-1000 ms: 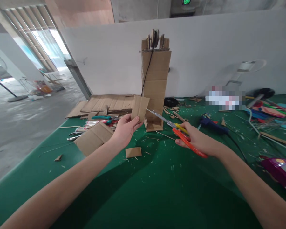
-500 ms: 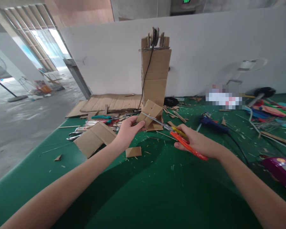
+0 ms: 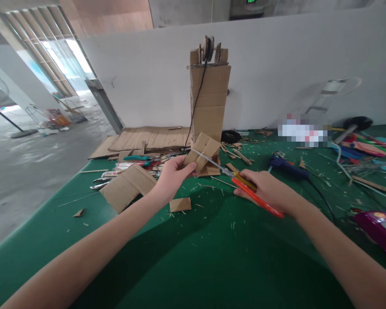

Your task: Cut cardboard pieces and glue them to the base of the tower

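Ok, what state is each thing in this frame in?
Left hand: grip shut on small brown cardboard piece, held above the table.
Right hand: grip shut on orange-handled scissors, blades across the piece.
Tall cardboard tower: upright.
Green table: littered with scraps.

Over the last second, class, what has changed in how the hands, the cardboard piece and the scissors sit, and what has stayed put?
The left hand tilted its cardboard piece from upright to slanted and lowered it. The right hand brought the scissors in, blades now on the piece and closed further. Both grips held. The cardboard tower and the scrap stayed put.
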`<state>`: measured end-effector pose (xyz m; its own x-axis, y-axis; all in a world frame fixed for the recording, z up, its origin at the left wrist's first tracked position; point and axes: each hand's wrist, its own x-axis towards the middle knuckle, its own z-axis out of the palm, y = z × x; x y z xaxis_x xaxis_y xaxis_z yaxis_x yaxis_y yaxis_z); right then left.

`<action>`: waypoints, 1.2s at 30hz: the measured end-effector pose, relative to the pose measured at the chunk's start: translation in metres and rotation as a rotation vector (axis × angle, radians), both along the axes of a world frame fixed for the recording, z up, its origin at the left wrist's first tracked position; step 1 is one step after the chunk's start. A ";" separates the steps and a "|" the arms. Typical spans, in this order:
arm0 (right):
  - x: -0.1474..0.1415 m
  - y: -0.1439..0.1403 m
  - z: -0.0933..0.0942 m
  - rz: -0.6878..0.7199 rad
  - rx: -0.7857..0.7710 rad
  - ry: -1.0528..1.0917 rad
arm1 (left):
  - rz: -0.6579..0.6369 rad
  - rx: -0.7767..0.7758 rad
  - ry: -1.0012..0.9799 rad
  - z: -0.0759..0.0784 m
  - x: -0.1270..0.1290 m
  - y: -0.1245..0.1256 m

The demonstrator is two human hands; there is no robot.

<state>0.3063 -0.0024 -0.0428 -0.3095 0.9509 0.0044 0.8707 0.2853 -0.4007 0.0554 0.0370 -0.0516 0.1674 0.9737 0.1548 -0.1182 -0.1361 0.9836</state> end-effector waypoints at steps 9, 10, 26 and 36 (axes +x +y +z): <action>-0.006 -0.006 -0.002 0.002 0.109 -0.124 | -0.037 -0.036 -0.041 0.000 -0.003 0.001; -0.007 -0.006 -0.002 0.002 0.115 -0.127 | -0.042 -0.038 -0.051 0.000 -0.003 0.001; -0.015 -0.012 0.006 0.080 0.006 0.014 | -0.045 -0.003 0.063 0.005 -0.002 -0.001; -0.014 -0.014 0.001 0.091 0.132 -0.072 | -0.048 -0.032 0.026 0.007 0.002 -0.009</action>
